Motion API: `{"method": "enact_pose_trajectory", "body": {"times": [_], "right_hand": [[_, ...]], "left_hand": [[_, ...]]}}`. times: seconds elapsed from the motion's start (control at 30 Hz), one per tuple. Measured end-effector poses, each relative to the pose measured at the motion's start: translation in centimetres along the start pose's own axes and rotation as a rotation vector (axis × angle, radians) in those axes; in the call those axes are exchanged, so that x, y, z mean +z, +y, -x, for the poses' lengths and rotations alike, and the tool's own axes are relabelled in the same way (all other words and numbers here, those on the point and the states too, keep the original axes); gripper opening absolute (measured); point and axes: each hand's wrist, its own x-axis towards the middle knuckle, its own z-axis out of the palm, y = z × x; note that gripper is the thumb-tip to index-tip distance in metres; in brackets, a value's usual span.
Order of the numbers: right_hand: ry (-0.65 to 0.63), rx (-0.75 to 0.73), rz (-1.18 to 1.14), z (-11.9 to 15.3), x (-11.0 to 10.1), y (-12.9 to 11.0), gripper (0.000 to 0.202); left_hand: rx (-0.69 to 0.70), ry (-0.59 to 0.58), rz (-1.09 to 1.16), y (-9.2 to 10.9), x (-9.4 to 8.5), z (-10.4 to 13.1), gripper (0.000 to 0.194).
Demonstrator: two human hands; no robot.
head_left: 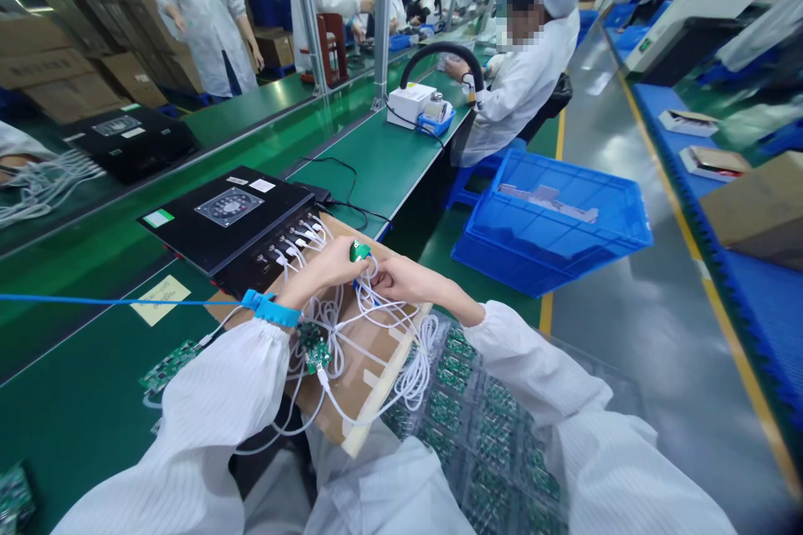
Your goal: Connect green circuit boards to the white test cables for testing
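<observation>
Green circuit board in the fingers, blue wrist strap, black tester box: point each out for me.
green circuit board (360, 251), head view, its top edge above the fingers.
blue wrist strap (273, 311), head view, band on the wrist.
black tester box (229, 221), head view, its top panel.

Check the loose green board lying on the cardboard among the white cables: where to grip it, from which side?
Probably pinch the green board by its bare outer edges, from above. It lies flat on the cardboard, and a white cable leaves its near end, so avoid that end.

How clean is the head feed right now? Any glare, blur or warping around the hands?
Head view: left hand and right hand sharp on the small green board; wide-angle warping bends the bench edges; overhead light glares off the grey floor; far background soft, co-worker's face pixelated.
</observation>
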Motion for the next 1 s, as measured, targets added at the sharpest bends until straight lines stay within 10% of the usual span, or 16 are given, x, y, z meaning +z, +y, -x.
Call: {"method": "enact_pose_trajectory", "body": {"times": [1.0], "right_hand": [[0.077, 0.155, -0.408, 0.8, -1.4, 1.5, 0.003]], "left_hand": [[0.14, 0.122, 0.169, -0.5, -0.4, 0.4, 0.02]]}}
